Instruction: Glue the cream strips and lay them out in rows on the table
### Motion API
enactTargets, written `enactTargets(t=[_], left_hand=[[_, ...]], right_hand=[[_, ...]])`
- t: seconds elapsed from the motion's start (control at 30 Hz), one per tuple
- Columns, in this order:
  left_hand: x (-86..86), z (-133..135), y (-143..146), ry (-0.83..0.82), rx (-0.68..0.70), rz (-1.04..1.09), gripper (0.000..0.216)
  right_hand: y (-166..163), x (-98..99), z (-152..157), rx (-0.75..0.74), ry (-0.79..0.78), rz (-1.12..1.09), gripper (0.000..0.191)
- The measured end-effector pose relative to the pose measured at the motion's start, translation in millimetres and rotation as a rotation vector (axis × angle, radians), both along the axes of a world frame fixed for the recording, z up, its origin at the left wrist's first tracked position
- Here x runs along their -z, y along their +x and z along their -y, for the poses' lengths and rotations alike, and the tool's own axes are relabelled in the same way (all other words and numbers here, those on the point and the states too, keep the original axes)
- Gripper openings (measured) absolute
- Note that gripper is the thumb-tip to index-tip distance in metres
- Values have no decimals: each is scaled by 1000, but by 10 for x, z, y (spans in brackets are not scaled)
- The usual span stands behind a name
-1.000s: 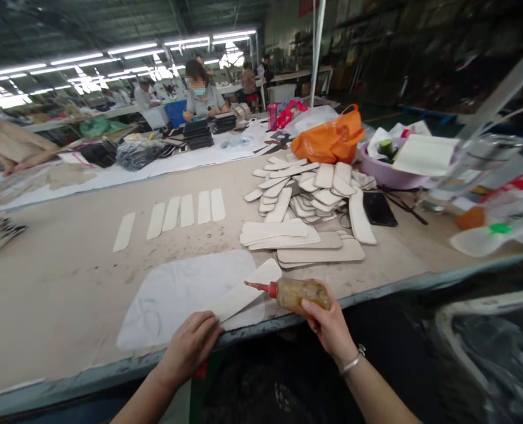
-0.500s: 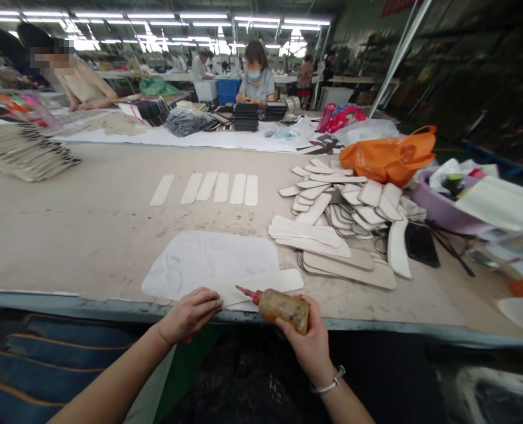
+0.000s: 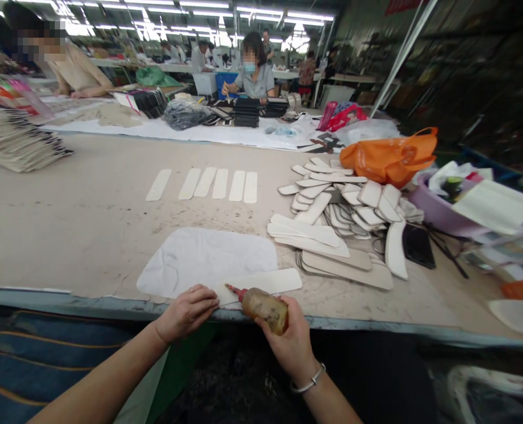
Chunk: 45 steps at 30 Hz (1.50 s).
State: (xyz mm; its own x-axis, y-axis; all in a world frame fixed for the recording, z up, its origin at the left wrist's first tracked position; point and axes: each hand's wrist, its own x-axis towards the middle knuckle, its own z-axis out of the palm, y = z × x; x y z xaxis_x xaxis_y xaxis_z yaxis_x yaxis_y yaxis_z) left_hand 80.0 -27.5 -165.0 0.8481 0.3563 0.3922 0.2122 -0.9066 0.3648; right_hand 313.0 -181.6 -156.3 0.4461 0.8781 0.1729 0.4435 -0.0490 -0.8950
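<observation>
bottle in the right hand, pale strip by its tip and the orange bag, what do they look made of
Bottle: probably plastic, stained, judging by its cloudy, amber-brown wall.
Pale strip: matte; its flat, even face could be card, leather-like sheet or stiff fabric, can't tell which.
Orange bag: likely soft cloth or thin plastic with low sheen, going by its creases and slumped shape.

R hand (image 3: 290, 338) covers pt of bottle (image 3: 264, 306); stack (image 3: 14, 141) cut off @ L edge

Factory workshop, strip lights (image 3: 206, 5), worktables (image 3: 89, 206), workers (image 3: 260, 83)
</observation>
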Motion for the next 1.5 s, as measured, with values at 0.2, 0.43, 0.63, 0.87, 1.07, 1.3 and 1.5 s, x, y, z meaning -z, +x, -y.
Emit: enactTargets(t=[0.2,0.43,0.63,0.87,1.07,1.3,1.5], left_hand=[[-4,-14,11,28,30,25,20],[-17,-42,34,70,67,57,18],[72,-76,-6,42,46,40,20],[36,-35,-15,4,27,9,21],[-25,-8,7,-3,30,29,18],[8,-12,-7,-6,29,23,18],[13,-8,-3,0,29,23,17]], right_hand=[[284,-7,201,185,-76,104,45],[667,-59,408,454,-141,163,47],[788,-79,461,540,-113,278,52],[342,-143,267,265,-18,31,50],[-29,-49,26,30,-20,-57,52],[-82,-72,63,-25,-58,-24,47],[-14,-160,201,-13,-92,-30,45]])
